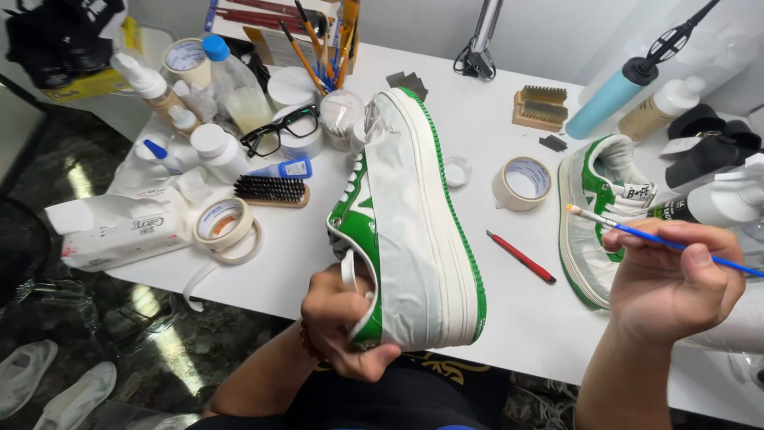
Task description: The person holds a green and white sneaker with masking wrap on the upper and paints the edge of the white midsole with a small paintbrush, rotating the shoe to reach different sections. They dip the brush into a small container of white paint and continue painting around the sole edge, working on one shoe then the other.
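Closest to my head cam, left hand [344, 322] grips the heel of a green and white sneaker [406, 231], taped over and held on its side above the white table [509, 318]. I see right hand [676, 279] pinching a thin blue paintbrush [660, 239], bristles pointing left. Second sneaker [597, 215] lies behind it, tape roll [521, 183] and red pen [521, 257] between them.

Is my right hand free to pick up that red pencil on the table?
Probably not yet: the right hand is holding a blue paintbrush. The red pencil itself lies uncovered on the table nearby.
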